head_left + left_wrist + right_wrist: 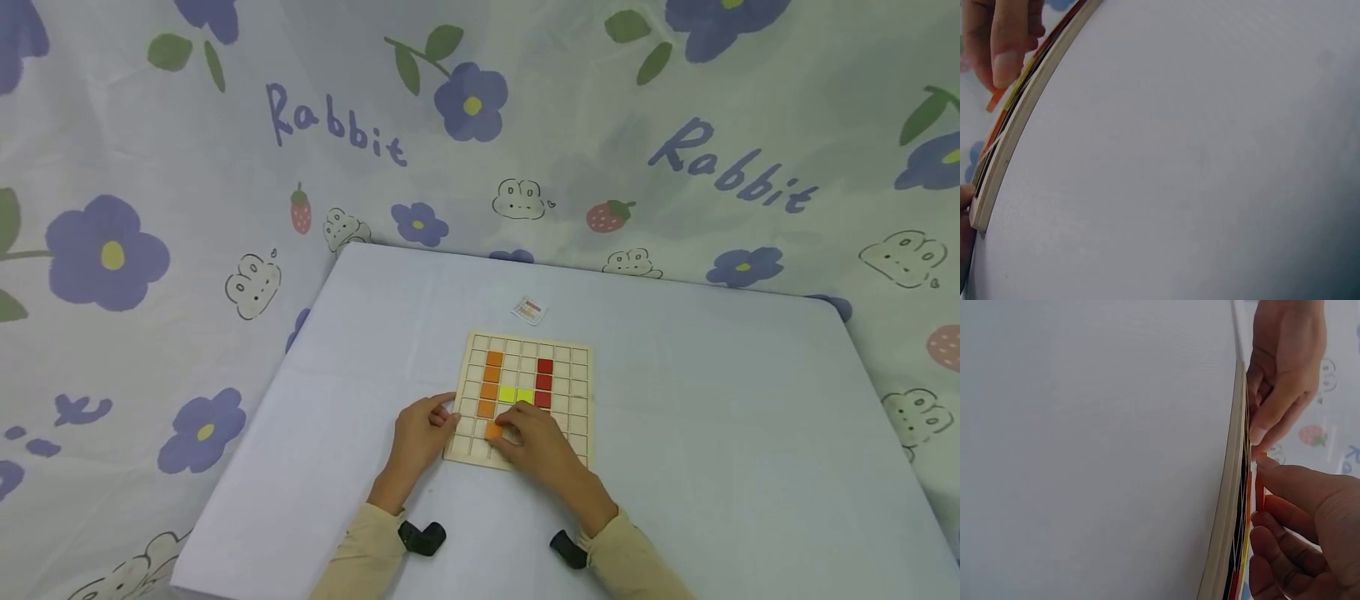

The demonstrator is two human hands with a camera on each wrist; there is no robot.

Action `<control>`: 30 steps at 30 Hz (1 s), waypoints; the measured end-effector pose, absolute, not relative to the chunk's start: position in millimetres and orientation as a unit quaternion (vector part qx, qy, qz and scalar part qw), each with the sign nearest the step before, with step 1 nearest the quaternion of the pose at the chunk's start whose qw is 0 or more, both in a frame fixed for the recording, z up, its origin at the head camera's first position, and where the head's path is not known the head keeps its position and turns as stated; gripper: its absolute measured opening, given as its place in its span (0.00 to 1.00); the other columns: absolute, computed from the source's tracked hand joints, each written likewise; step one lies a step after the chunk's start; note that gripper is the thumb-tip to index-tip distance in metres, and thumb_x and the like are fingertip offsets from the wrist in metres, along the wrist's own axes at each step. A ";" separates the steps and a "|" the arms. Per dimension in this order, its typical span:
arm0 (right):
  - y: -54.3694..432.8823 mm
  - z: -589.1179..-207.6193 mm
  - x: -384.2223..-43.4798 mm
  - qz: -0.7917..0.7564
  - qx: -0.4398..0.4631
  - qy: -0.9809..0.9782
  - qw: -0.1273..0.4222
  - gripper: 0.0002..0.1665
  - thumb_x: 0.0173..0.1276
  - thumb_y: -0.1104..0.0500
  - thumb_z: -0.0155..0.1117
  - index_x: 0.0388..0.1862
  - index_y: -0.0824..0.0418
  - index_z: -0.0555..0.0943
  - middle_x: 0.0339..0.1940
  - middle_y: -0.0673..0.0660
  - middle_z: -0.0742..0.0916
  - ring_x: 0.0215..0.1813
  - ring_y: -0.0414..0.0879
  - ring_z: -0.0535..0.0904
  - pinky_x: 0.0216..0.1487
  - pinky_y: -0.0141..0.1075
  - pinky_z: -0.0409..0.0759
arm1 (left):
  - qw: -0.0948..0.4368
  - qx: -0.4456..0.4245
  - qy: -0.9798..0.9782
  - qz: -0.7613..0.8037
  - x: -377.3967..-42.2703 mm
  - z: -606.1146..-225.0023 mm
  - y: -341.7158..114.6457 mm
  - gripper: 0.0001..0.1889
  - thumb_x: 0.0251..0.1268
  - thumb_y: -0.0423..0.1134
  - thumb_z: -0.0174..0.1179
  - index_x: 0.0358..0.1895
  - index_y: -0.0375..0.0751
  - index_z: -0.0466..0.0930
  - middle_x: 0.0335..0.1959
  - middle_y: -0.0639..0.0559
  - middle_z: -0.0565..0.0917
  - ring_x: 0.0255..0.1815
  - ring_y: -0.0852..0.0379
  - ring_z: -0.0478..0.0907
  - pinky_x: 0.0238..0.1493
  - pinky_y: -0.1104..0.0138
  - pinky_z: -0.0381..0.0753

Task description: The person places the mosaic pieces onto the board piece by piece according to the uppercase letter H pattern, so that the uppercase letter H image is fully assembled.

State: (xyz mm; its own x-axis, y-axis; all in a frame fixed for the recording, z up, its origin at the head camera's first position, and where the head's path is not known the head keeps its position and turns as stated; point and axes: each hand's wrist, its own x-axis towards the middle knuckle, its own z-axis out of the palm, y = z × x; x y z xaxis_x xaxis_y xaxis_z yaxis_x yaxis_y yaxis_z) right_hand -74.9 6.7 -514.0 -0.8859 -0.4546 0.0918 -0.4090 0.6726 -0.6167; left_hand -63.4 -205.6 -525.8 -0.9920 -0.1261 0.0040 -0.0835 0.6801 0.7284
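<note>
A wooden grid board (468, 352) lies on the table with square tiles set in its cells. A column of several orange tiles (491, 374) runs down its left part. Two yellow-green tiles (516, 395) show in a row beside it, and three red tiles (543, 382) stand in a column farther right. My right hand (542, 443) pinches another orange tile (493, 431) between thumb and fingers, over the lower left cells; in the right wrist view this tile (1260, 494) is held on edge. With thumb and curled fingers, my left hand (422, 433) grips the board's left edge.
A small printed card (529, 309) lies on the white table (720, 417) beyond the board. Patterned fabric (555, 125) hangs behind the table and at its left side. Black wrist devices (422, 539) sit by both sleeve cuffs.
</note>
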 end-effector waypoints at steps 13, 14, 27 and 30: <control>-9.3 -519.1 -79.3 -0.300 -0.244 0.922 0.030 0.13 0.62 0.52 0.75 0.42 0.56 0.87 0.41 0.48 0.85 0.42 0.40 0.79 0.44 0.33 0.81 | 0.013 0.056 -0.917 -0.395 -61.5 -525.0 -203.1 0.17 0.62 0.36 0.70 0.55 0.41 0.86 0.30 0.52 0.84 0.30 0.64 0.78 0.32 0.73 0.77; -9.2 -519.3 -78.8 -0.299 -0.243 0.922 0.030 0.12 0.62 0.52 0.76 0.41 0.56 0.87 0.40 0.48 0.85 0.41 0.40 0.79 0.44 0.33 0.80 | 0.013 0.055 -0.917 -0.395 -61.0 -525.2 -202.8 0.17 0.62 0.35 0.70 0.55 0.41 0.86 0.30 0.52 0.84 0.30 0.64 0.78 0.32 0.73 0.78; -8.3 -520.2 -71.0 -0.279 -0.236 0.930 0.026 0.16 0.61 0.50 0.76 0.45 0.56 0.89 0.38 0.47 0.85 0.39 0.39 0.79 0.42 0.32 0.80 | 0.014 0.055 -0.915 -0.400 -56.9 -529.4 -201.1 0.17 0.61 0.34 0.70 0.55 0.39 0.86 0.28 0.52 0.84 0.29 0.64 0.78 0.32 0.74 0.78; -3.2 -513.7 -69.6 -0.290 -0.213 0.933 0.029 0.20 0.63 0.48 0.74 0.51 0.56 0.87 0.40 0.48 0.85 0.39 0.39 0.78 0.41 0.32 0.79 | 0.017 0.057 -0.915 -0.399 -56.0 -530.2 -201.3 0.17 0.61 0.34 0.70 0.54 0.39 0.86 0.28 0.52 0.83 0.28 0.64 0.77 0.32 0.74 0.78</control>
State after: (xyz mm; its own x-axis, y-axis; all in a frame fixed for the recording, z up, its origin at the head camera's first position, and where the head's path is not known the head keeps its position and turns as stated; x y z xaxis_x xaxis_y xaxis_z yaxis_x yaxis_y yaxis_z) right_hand -69.6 -3.2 -513.7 -0.9079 -0.4134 0.0696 -0.3800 0.7413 -0.5533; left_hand -56.0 -201.3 -530.2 -0.9929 -0.1180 -0.0138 -0.0905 0.6755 0.7318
